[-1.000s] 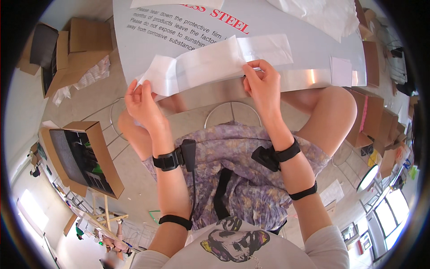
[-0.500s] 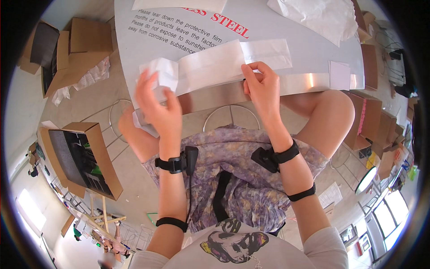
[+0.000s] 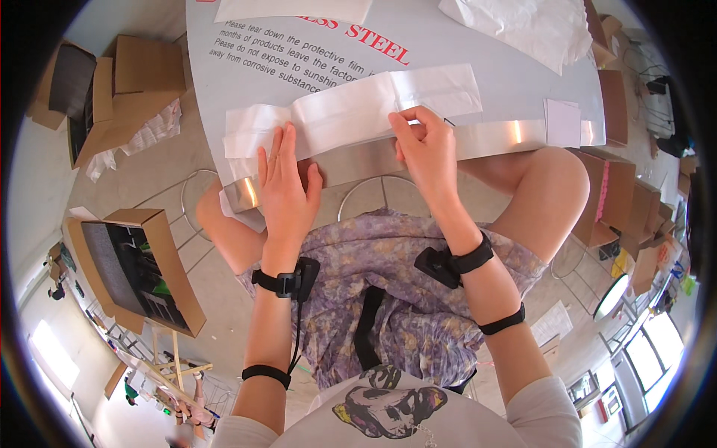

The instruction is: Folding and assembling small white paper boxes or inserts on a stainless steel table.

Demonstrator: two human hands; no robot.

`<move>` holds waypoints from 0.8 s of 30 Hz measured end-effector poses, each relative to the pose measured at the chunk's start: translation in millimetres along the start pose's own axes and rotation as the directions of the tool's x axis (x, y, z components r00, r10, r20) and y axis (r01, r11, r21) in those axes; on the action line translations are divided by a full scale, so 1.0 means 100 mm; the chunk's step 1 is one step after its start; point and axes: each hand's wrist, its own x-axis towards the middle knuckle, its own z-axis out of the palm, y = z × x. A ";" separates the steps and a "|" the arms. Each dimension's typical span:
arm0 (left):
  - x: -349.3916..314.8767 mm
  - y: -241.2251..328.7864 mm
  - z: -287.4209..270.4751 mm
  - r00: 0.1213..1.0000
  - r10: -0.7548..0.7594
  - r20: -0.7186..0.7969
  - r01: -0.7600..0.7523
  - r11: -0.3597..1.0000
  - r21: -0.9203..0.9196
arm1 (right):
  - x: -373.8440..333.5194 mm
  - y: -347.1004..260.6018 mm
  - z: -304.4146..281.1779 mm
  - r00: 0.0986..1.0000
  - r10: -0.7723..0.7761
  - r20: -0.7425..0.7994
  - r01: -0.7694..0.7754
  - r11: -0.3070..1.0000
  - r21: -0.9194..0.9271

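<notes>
A long strip of thin white paper (image 3: 340, 112), creased across in places, lies near the close edge of the film-covered metal table (image 3: 515, 86). My left hand (image 3: 287, 187) is open, its fingers stretched out with the tips touching the strip's left part. Thumb and forefinger of my right hand (image 3: 429, 149) pinch the strip's near edge, right of its middle; the other fingers curl under. The strip's right end spreads flat beyond that hand.
Crumpled white paper (image 3: 526, 30) covers the table's far right, and another white sheet (image 3: 299, 7) is at the far edge. A small stack of pale cards (image 3: 563, 123) sits at the right. Open cardboard boxes (image 3: 138, 269) stand around on the floor.
The strip's left end, folded up before, now lies flat. My left hand has come down onto it, fingers straightened. My right hand keeps its pinch, slightly further left.
</notes>
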 end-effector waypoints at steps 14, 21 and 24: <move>0.03 0.05 -0.05 1.000 0.000 -0.018 0.002 0.997 0.072 | 0.01 0.05 0.04 0.994 -0.104 -0.027 0.097 0.979 -0.179; 0.47 0.37 0.00 0.969 0.219 0.115 -0.220 0.976 -0.011 | -0.04 -0.03 -0.01 0.987 -0.156 -0.032 0.140 0.948 -0.286; 0.60 0.47 0.14 0.950 0.279 0.139 -0.277 0.960 -0.034 | -0.08 -0.06 -0.09 0.991 -0.130 -0.021 0.116 0.942 -0.315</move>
